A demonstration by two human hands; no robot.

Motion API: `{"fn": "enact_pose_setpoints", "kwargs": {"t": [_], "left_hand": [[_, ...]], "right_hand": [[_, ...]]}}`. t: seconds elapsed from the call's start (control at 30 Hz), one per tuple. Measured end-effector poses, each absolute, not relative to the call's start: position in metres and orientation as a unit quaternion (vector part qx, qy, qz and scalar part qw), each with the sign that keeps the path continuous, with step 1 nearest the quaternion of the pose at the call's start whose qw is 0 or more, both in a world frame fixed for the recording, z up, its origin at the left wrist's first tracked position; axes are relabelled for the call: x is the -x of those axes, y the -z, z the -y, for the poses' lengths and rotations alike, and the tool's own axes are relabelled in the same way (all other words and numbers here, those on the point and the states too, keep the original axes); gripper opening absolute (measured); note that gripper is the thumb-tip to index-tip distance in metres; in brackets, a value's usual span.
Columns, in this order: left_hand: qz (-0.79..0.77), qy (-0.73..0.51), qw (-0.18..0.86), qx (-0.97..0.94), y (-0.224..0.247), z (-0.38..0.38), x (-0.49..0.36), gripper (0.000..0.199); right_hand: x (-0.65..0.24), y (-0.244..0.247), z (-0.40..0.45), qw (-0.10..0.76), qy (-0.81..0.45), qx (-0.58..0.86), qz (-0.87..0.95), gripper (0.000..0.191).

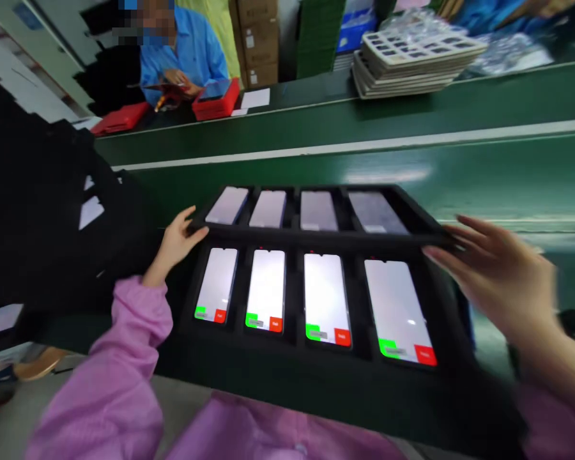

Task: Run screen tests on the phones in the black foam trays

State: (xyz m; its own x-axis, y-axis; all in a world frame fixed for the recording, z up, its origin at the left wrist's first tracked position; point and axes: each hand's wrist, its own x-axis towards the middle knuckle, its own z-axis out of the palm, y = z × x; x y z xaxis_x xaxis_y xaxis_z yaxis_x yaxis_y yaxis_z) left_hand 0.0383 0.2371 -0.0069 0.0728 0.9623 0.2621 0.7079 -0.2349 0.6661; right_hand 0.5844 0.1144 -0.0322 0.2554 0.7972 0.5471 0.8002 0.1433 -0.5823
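Note:
My left hand [175, 248] pinches the left end of a black phone tray [287, 235], thumb on its near edge. At the other end my right hand [505, 281], a little blurred, grips the same tray between thumb and fingers. Several phones with pale grey screens, such as this phone [319, 211], lie in its slots. Below and nearer me is a second black tray [294, 300]. It carries a row of phones with bright white screens, among them this lit phone [266, 284], each showing a green and a red block at the bottom. Whether the trays touch is unclear.
Black stacked shapes [52, 223] rise at the left, with another phone [0, 321] near them. Across the green bench [508, 172] sits a co-worker in blue [191, 48] beside red trays [215, 102]. A stack of pale trays [412, 64] stands at the back right.

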Motion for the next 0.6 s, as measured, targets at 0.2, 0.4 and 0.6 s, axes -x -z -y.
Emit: {"fn": "enact_pose_setpoints", "kwargs": {"t": [0.2, 0.4, 0.6], "left_hand": [[-0.465, -0.248, 0.186, -0.829, -0.026, -0.221, -0.132, 0.034], [-0.354, -0.083, 0.15, -0.92, 0.006, -0.189, -0.235, 0.026], [-0.4, -0.098, 0.167, -0.896, 0.02, -0.2, -0.253, 0.027]], "right_hand": [[-0.576, 0.043, -0.105, 0.274, 0.007, 0.607, 0.746, 0.038], [-0.556, 0.036, -0.09, 0.162, 0.027, 0.623, 0.765, 0.043], [-0.559, 0.028, -0.096, 0.126, 0.019, 0.631, 0.765, 0.043]]}}
